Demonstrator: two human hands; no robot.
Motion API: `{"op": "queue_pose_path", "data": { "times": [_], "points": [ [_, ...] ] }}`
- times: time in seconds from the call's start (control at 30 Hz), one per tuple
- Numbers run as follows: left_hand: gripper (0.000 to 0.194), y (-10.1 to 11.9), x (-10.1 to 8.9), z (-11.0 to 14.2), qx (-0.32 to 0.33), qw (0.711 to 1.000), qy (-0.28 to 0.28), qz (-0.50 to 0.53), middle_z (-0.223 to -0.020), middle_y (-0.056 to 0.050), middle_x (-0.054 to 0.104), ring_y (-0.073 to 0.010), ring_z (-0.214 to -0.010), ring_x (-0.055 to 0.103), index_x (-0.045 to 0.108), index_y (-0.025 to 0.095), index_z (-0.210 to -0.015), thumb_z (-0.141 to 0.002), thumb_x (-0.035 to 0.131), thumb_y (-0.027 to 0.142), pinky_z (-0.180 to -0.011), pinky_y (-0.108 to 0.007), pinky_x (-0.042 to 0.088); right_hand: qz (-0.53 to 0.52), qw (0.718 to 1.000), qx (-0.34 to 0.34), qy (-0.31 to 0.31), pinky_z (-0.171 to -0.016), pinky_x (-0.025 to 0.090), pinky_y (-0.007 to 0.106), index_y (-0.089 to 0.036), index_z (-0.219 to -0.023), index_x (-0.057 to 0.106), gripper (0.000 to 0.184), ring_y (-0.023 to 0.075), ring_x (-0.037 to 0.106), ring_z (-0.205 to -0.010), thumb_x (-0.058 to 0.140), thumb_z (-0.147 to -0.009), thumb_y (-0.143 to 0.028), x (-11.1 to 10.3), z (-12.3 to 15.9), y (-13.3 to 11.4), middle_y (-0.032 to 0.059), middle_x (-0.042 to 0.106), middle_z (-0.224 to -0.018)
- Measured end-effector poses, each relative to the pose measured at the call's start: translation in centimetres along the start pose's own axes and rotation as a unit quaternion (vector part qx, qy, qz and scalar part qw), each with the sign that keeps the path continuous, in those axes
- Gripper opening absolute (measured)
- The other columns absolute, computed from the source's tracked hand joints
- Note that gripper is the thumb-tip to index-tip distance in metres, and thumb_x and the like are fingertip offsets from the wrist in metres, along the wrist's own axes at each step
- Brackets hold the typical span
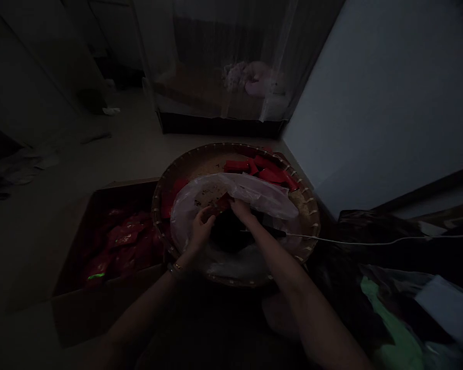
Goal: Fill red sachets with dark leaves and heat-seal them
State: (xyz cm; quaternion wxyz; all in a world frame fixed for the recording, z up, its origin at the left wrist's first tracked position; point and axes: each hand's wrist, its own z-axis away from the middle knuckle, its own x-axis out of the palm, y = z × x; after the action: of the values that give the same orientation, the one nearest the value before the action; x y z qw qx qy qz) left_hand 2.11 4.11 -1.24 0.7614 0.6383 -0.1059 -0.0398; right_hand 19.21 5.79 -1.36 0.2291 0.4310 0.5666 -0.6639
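Observation:
Both hands work over a round woven bamboo tray (312, 205). Between the fingertips is a small red packet (224, 200), partly hidden and dim. My left hand (202, 224) grips its near left side with thumb and fingers curled. Pressed against its right end is my right hand (239, 209), fingers closed. Beneath them sits a dark, black object (231, 234), its kind too dark to make out, with a white cord (351, 242) running off to the right. Clear plastic sheeting (189, 200) lies around it with small dark bits on it.
More red packets (270, 172) lie at the tray's far right. To the left stands a cardboard box (111, 303) holding many red packets (127, 231). Bags and a green cloth (393, 324) are piled at right, by a white wall (389, 103). Behind hangs a sheer curtain (204, 92).

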Motion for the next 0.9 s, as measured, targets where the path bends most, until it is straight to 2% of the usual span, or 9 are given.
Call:
{"op": "queue_pose_path", "data": {
  "times": [0.03, 0.1, 0.17, 0.23, 0.3, 0.37, 0.53, 0.77, 0.9],
  "points": [
    [0.05, -0.2, 0.0, 0.0, 0.023, 0.999, 0.036, 0.005, -0.121, -0.012, 0.063, -0.0209, -0.103, 0.062, 0.059, 0.017, -0.115, -0.068, 0.07, 0.029, -0.077, -0.027, 0.052, -0.034, 0.999, 0.002, 0.024, -0.101, 0.039, 0.038, -0.012, -0.117, 0.064, 0.033, 0.0255, 0.059, -0.113, 0.05, -0.088, -0.019, -0.4, 0.6, 0.4, 0.0151, 0.067, -0.117],
    [0.06, -0.5, 0.1, 0.0, 0.049, 0.996, 0.073, 0.011, -0.133, -0.013, 0.055, -0.0218, -0.113, 0.058, 0.052, 0.018, -0.126, -0.069, 0.07, 0.026, -0.088, -0.029, 0.05, -0.067, 0.997, -0.013, 0.03, -0.095, 0.046, 0.035, -0.013, -0.114, 0.066, 0.032, 0.0237, 0.064, -0.104, 0.053, -0.086, -0.023, -1.3, 2.2, 1.2, 0.0131, 0.069, -0.113],
    [0.062, -0.5, 0.1, 0.1, 0.048, 0.998, 0.044, 0.001, -0.13, -0.013, 0.058, -0.0226, -0.11, 0.06, 0.053, 0.017, -0.126, -0.067, 0.071, 0.026, -0.088, -0.031, 0.05, -0.17, 0.982, -0.053, 0.062, -0.092, 0.048, 0.036, -0.014, -0.116, 0.065, 0.035, 0.023, 0.064, -0.103, 0.056, -0.084, -0.022, -2.2, 4.1, 1.7, 0.0112, 0.069, -0.114],
    [0.05, -0.4, 0.2, 0.4, 0.031, 0.999, -0.033, -0.022, -0.111, -0.011, 0.069, -0.0229, -0.095, 0.066, 0.063, 0.013, -0.112, -0.066, 0.072, 0.03, -0.081, -0.031, 0.052, -0.221, 0.969, -0.077, 0.084, -0.09, 0.05, 0.037, -0.017, -0.118, 0.065, 0.036, 0.0227, 0.065, -0.101, 0.056, -0.084, -0.024, -3.0, 5.9, 1.9, 0.0093, 0.069, -0.114],
    [0.037, -0.2, 0.2, 0.6, 0.014, 0.994, -0.095, -0.045, -0.087, -0.008, 0.074, -0.0217, -0.078, 0.067, 0.07, 0.012, -0.094, -0.065, 0.071, 0.035, -0.071, -0.031, 0.054, -0.204, 0.967, -0.092, 0.12, -0.089, 0.05, 0.038, -0.018, -0.117, 0.066, 0.035, 0.0233, 0.066, -0.099, 0.058, -0.084, -0.026, -3.6, 7.5, 1.7, 0.0095, 0.07, -0.109],
    [0.033, -0.1, 0.3, 0.9, 0.009, 0.992, -0.111, -0.051, -0.077, -0.005, 0.074, -0.0201, -0.069, 0.066, 0.072, 0.014, -0.086, -0.064, 0.072, 0.039, -0.064, -0.029, 0.053, -0.162, 0.967, -0.101, 0.169, -0.089, 0.05, 0.038, -0.017, -0.119, 0.065, 0.036, 0.024, 0.065, -0.098, 0.057, -0.086, -0.028, -3.9, 8.7, 1.1, 0.0111, 0.07, -0.106],
    [0.036, 0.2, 0.4, 1.2, -0.006, 0.994, -0.097, -0.05, -0.074, -0.004, 0.074, -0.0191, -0.066, 0.066, 0.073, 0.015, -0.084, -0.061, 0.074, 0.041, -0.062, -0.028, 0.052, -0.089, 0.954, -0.127, 0.257, -0.093, 0.049, 0.04, -0.017, -0.123, 0.062, 0.036, 0.0243, 0.063, -0.103, 0.049, -0.092, -0.03, -3.5, 10.1, 0.0, 0.0133, 0.068, -0.111],
    [0.039, 0.3, 0.0, 1.0, 0.0, 0.995, -0.079, -0.066, -0.08, -0.006, 0.075, -0.0216, -0.075, 0.067, 0.073, 0.014, -0.085, -0.058, 0.076, 0.042, -0.07, -0.031, 0.052, -0.072, 0.933, -0.165, 0.31, -0.095, 0.05, 0.038, -0.017, -0.123, 0.062, 0.035, 0.0227, 0.061, -0.111, 0.044, -0.095, -0.029, -2.3, 10.3, -0.1, 0.0135, 0.064, -0.12],
    [0.037, 0.1, 0.1, 1.1, 0.016, 0.994, -0.084, -0.069, -0.081, -0.006, 0.075, -0.0221, -0.076, 0.067, 0.073, 0.015, -0.085, -0.06, 0.075, 0.044, -0.069, -0.031, 0.053, -0.054, 0.927, -0.155, 0.337, -0.087, 0.052, 0.038, -0.019, -0.113, 0.067, 0.029, 0.0224, 0.063, -0.099, 0.049, -0.093, -0.031, -2.6, 10.3, 0.1, 0.0122, 0.068, -0.105]
  ]
}}
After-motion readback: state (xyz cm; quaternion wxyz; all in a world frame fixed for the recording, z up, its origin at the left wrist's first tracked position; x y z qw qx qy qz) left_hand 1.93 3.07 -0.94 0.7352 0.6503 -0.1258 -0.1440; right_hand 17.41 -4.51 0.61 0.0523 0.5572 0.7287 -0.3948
